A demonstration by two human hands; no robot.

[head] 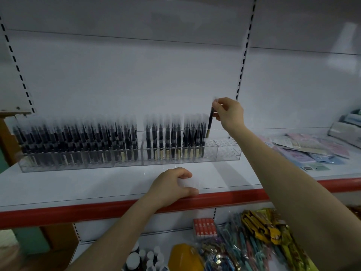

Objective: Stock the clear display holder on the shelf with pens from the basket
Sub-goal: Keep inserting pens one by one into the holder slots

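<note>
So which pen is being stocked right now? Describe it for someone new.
On the white shelf with the red front edge sits a long clear plastic display holder. At the right end of its rows of dark pens, the right hand pinches one dark pen with a gold lower end. It alone is raised above the others, not seated.

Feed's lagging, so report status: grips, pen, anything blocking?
Right grip pinches pen near upright over holder, by the last filled row. Left grip rests on shelf, nothing seen in it. Empty holes at right, nothing blocking.
</note>
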